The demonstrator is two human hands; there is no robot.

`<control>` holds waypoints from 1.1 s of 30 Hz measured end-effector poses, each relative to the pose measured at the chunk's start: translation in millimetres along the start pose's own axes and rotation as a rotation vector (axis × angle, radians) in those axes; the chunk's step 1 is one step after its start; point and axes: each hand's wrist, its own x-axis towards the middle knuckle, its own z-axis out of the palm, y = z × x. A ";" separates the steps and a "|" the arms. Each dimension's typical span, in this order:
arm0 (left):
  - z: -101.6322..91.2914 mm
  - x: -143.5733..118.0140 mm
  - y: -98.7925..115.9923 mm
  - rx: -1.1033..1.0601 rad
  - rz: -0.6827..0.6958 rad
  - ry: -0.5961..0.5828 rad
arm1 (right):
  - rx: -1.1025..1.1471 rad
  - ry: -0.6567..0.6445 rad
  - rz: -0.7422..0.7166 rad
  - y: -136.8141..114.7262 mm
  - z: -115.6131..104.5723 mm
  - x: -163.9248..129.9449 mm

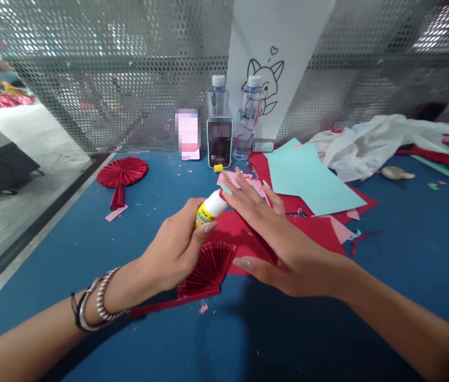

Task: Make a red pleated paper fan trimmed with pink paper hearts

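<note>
My left hand [182, 236] is closed around a white and yellow glue stick [207, 208], which is tilted up to the right. Its white end meets the fingertips of my right hand [275, 233]. Along the palm side of my right hand runs a narrow folded red paper strip [262, 245], partly hidden by the fingers, which are stretched out over it with the thumb apart. A pleated red paper fan [210, 265] lies spread below my hands, its left part covered by my left wrist. Flat red paper [311, 231] lies beneath my right hand.
A finished-looking round red fan [123, 172] lies at left. Two phones [219, 146] lean by water bottles [244, 124], with a yellow cap [218, 168] in front. Light blue paper [315, 178] and a white plastic bag [351, 140] lie at right, before a perforated metal panel [129, 69].
</note>
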 end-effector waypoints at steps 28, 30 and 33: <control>15.1 -5.2 -3.3 0.112 0.041 -0.128 | -0.013 -0.052 0.021 -0.5 4.5 -2.1; 15.3 -4.9 -3.3 0.125 0.036 -0.145 | -0.005 -0.055 0.025 -0.5 4.7 -2.1; 15.1 -4.3 -2.3 0.143 0.039 -0.166 | 0.009 -0.062 0.030 -1.1 5.3 -1.8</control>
